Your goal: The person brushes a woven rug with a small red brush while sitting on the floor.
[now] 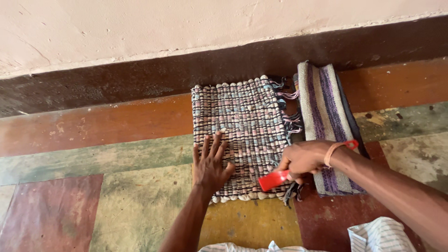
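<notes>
At the centre of the frame, on the floor (pixel 116 214), we press our left hand (pixel 210 165) flat, fingers spread, on the woven mat (pixel 242 121); our right hand (pixel 303 158) grips a red tool (pixel 274 179) at its fringed edge, trimming carefully.

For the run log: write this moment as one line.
left hand: flat on woven mat | right hand: grip shut on red handle at mat's fringe edge | folded striped mat: beside, right
</notes>
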